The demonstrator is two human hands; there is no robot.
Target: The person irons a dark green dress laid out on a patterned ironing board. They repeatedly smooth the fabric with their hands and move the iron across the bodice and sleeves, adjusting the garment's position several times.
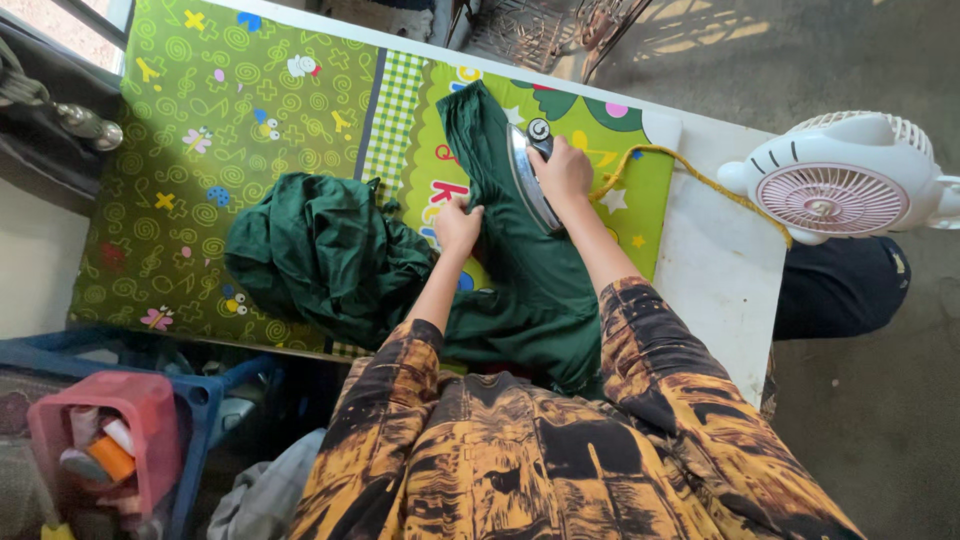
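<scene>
while right hand (563,168) grips iron (530,172), left hand (457,226) pins green garment (520,270).

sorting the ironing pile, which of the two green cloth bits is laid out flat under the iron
The stretched green garment on the right, under the iron and both hands. The other, the crumpled green heap left of the left hand, lies bunched and untouched.
</scene>
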